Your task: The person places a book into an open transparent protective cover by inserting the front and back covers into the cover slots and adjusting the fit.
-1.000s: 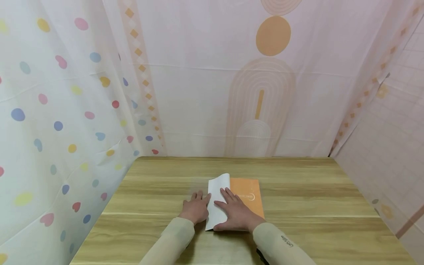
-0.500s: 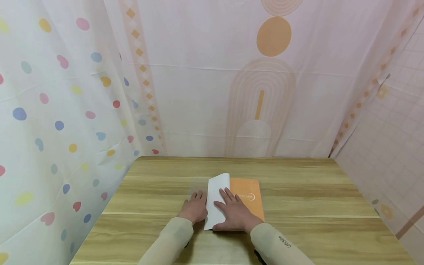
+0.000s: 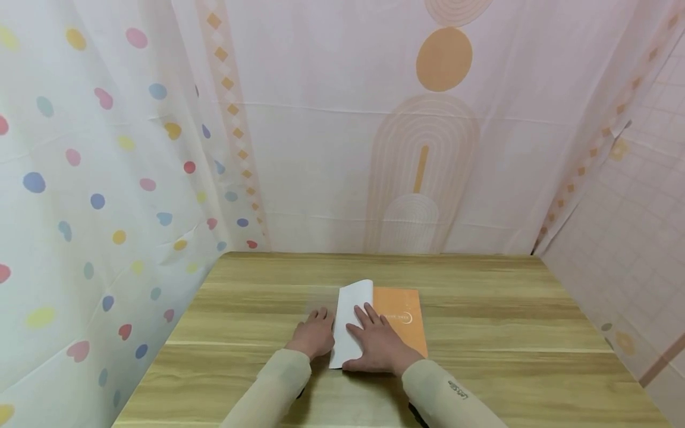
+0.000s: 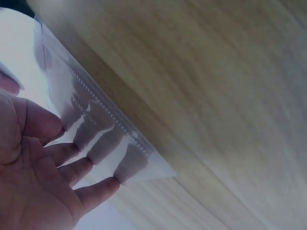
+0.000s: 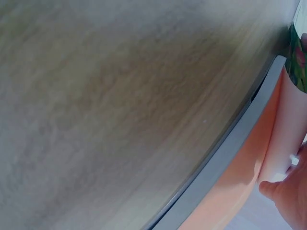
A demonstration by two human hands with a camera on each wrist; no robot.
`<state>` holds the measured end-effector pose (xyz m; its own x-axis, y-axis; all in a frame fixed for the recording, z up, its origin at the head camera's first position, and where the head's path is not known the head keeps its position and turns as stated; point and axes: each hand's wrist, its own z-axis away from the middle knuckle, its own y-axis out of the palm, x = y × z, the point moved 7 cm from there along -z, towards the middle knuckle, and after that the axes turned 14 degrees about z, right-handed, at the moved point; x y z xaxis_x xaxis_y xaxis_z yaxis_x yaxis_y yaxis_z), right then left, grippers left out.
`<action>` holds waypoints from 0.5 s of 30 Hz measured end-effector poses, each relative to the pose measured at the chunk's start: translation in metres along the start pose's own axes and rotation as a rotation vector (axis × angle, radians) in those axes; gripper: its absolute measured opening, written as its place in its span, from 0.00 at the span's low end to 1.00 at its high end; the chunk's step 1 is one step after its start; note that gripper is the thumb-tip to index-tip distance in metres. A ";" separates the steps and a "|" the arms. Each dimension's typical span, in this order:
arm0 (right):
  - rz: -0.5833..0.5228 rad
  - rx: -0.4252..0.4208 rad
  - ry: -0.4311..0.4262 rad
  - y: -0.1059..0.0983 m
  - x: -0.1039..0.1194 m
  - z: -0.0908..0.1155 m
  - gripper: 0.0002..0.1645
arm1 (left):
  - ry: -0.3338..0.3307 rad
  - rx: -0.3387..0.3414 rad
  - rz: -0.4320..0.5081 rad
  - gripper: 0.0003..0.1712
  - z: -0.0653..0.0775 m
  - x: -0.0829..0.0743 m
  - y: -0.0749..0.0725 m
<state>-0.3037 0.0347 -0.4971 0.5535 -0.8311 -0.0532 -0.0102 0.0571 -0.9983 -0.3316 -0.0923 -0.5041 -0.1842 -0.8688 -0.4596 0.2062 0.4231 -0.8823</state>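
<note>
A book lies mid-table with an orange page (image 3: 404, 333) showing on its right. Over its left part a white-faced leaf (image 3: 350, 300) is folded, bulging at the top fold. My right hand (image 3: 377, 348) rests on this leaf with its fingers spread. Beside the leaf's left edge, my left hand (image 3: 314, 336) touches a clear plastic sleeve (image 4: 108, 127), fingertips against the film. The sleeve has a dotted seam along one edge. In the right wrist view, the leaf's curled outer side shows a green and pink print (image 5: 297, 57). The right hand covers part of the leaf.
The wood-grain table (image 3: 508, 333) extends on all sides of the book. Patterned curtains (image 3: 316, 166) hang behind it and along both sides.
My left hand has drawn back slightly left, its index finger off the white leaf's face. The leaf's lower left corner has shifted slightly left. My right hand stays on the leaf.
</note>
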 end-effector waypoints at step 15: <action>0.003 0.002 -0.020 -0.002 0.004 0.000 0.51 | -0.001 0.001 0.001 0.31 -0.001 0.001 0.000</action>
<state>-0.3015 0.0317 -0.4954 0.5703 -0.8196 -0.0554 -0.0099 0.0606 -0.9981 -0.3324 -0.0929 -0.5048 -0.1827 -0.8690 -0.4599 0.2070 0.4233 -0.8820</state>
